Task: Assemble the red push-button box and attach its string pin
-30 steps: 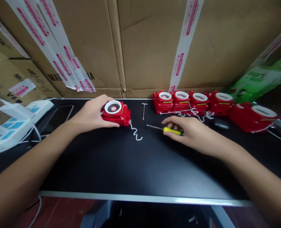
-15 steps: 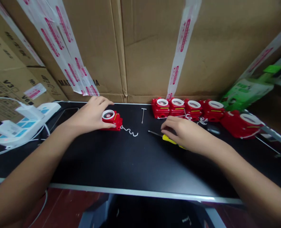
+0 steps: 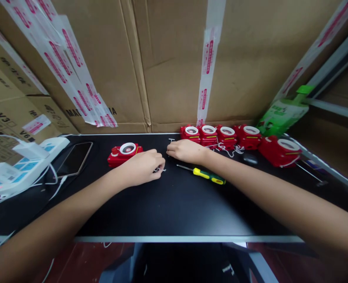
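Observation:
My left hand (image 3: pixel 146 167) is closed, with bits of white cord (image 3: pixel 164 170) showing at its curled fingers. Just left of it, a red camera-shaped device (image 3: pixel 116 159) with a white-ringed round window lies on the black table (image 3: pixel 162 208). My right hand (image 3: pixel 184 150) rests low over the table, fingers together around the shaft of a small T-handled metal tool (image 3: pixel 171 139); only the crossbar shows clearly. Below that hand lies a yellow and green screwdriver (image 3: pixel 205 173), touched by neither hand.
Several more red devices (image 3: pixel 227 133) with white cords stand along the back right, beside a green pouch (image 3: pixel 284 114). A power strip (image 3: pixel 23 165) and a phone (image 3: pixel 75 159) lie left. Large cardboard boxes (image 3: pixel 171 70) wall the back. Another metal rod (image 3: pixel 311 175) lies far right.
My left hand has left the red device's body and moved right to its cord. My right hand has let go of the screwdriver and moved left and away to the T-handled tool. The view shifted slightly.

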`<state>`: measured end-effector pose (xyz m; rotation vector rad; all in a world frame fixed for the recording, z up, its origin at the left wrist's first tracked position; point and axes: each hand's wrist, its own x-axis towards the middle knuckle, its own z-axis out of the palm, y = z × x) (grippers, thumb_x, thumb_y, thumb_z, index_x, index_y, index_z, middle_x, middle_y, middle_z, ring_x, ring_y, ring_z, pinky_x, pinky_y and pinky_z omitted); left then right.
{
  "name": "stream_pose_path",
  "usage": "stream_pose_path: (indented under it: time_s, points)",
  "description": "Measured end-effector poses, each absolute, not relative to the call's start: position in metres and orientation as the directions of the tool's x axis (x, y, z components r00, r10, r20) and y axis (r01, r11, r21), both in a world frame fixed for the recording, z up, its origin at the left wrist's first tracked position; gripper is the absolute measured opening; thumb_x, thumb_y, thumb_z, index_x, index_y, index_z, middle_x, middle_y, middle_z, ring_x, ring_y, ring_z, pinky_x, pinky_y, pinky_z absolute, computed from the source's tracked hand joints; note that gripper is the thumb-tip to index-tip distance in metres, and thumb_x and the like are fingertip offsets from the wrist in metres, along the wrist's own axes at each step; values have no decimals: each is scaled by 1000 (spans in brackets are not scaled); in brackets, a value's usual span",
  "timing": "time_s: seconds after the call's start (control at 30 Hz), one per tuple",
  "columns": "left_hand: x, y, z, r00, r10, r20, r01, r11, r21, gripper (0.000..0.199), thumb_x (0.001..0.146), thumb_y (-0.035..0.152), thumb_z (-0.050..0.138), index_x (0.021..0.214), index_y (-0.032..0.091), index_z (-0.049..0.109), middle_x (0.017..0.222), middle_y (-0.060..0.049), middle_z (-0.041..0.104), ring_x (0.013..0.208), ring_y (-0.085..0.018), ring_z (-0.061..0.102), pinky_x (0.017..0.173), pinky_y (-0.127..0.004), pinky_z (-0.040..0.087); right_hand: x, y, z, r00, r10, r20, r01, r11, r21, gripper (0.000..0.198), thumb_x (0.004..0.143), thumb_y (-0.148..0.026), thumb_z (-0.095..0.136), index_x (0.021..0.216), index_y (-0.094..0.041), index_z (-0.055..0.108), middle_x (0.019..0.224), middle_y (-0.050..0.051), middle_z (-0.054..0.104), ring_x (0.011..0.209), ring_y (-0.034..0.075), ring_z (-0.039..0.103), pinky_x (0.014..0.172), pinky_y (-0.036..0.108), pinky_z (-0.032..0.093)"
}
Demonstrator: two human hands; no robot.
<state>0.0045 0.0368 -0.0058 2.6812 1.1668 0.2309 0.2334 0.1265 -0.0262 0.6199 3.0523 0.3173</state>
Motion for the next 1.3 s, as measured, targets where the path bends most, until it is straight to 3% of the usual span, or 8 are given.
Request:
stream_pose_path:
  time_s: [0.23, 0.37, 0.63, 0.77, 0.93, 1.0, 1.17, 1.3]
  points:
    - [3, 38, -14, 453, 862, 227, 568, -476, 672, 19, 100, 27, 47, 81, 22, 47, 64, 5, 53, 59, -13, 48, 61, -26, 37, 228, 136, -14, -936, 347, 59, 350, 934, 69, 16, 103, -4, 58, 100, -11, 72, 105, 14, 73, 96, 23, 65, 81, 33, 51]
    - [2, 33, -19, 380, 891, 248, 417, -404, 814, 38, 105, 49, 49, 80, 21, 54, 60, 7, 42, 52, -10, 36, 54, -25, 29, 229, 138, -9, -883, 430, 190, 418, 903, -103, 14, 86, -2, 67, 92, -15, 68, 97, 11, 72, 86, 21, 61, 76, 32, 46]
    - [3, 23, -14, 329, 921, 207, 217, -287, 933, 44, 97, 56, 73, 110, 16, 82, 54, 8, 44, 48, -8, 28, 49, -26, 22, 257, 97, 3, -439, 728, 528, 401, 684, -610, 6, 96, -23, 60, 100, -19, 61, 94, 5, 69, 82, 18, 65, 79, 33, 52]
    - [7, 16, -16, 302, 935, 185, 188, -248, 950, 33, 91, 47, 80, 98, 15, 81, 55, 7, 47, 48, -6, 28, 48, -25, 20, 260, 60, 2, -313, 827, 466, 267, 548, -793, 13, 106, -28, 46, 99, -22, 55, 76, -1, 61, 66, 15, 61, 64, 29, 51]
    - [12, 5, -12, 263, 938, 227, 237, -291, 927, 20, 87, 36, 81, 90, 16, 81, 53, 8, 39, 50, -6, 25, 50, -23, 19, 250, 19, -6, -381, 880, 284, -18, 300, -954, 18, 112, -36, 48, 109, -23, 60, 71, -7, 43, 49, 10, 34, 43, 23, 28]
    - [12, 1, -8, 260, 939, 226, 256, -293, 921, 19, 86, 36, 82, 88, 17, 80, 52, 9, 34, 50, -6, 24, 49, -22, 21, 248, 7, -10, -401, 867, 294, -5, 319, -948, 20, 112, -37, 56, 111, -22, 68, 79, -3, 51, 55, 10, 41, 47, 25, 35]
    - [15, -5, 0, 307, 940, 148, 282, -238, 929, 27, 92, 42, 76, 85, 17, 78, 67, -1, 64, 57, -9, 44, 50, -21, 31, 246, -6, -20, -385, 714, 584, 230, 687, -689, 17, 101, -24, 78, 118, -24, 77, 89, 0, 61, 63, 12, 49, 61, 30, 46]
    - [18, -9, 1, 359, 929, 86, 309, -205, 929, 27, 94, 41, 73, 82, 18, 74, 58, 4, 49, 52, -8, 35, 48, -22, 22, 245, -2, -23, -399, 603, 691, 233, 795, -560, 14, 102, -14, 76, 111, -24, 81, 90, 2, 63, 71, 14, 58, 63, 30, 49]
